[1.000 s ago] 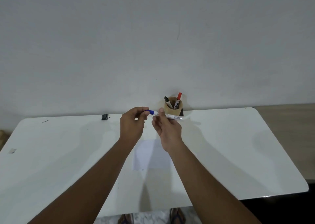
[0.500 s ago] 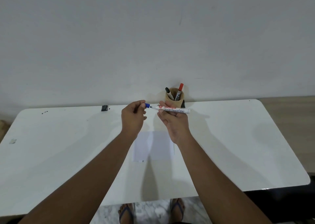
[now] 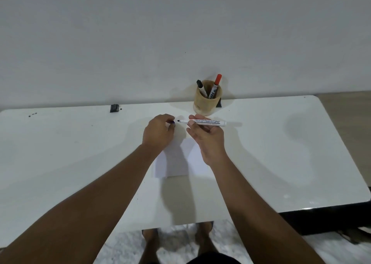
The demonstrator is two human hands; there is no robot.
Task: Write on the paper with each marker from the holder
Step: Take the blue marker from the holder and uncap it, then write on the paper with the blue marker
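Observation:
My right hand (image 3: 206, 138) holds a white board marker (image 3: 208, 122) level above the table, its uncapped dark tip pointing left. My left hand (image 3: 158, 131) is closed around the marker's blue cap (image 3: 173, 123), a small gap away from the tip. A white sheet of paper (image 3: 176, 161) lies on the table under and between my hands. Behind them a tan cylindrical holder (image 3: 206, 101) stands by the wall with a black-capped marker (image 3: 201, 88) and a red-capped marker (image 3: 215, 86) in it.
The white table (image 3: 281, 153) has rounded corners; its right edge drops off to a wooden floor. A small black object (image 3: 114, 108) and a few dark specks (image 3: 32, 114) lie at the back left. My feet show below the front edge.
The blue cap has come off the marker: my left hand pulled it left while my right hand kept the body. Both hands have lowered toward the paper.

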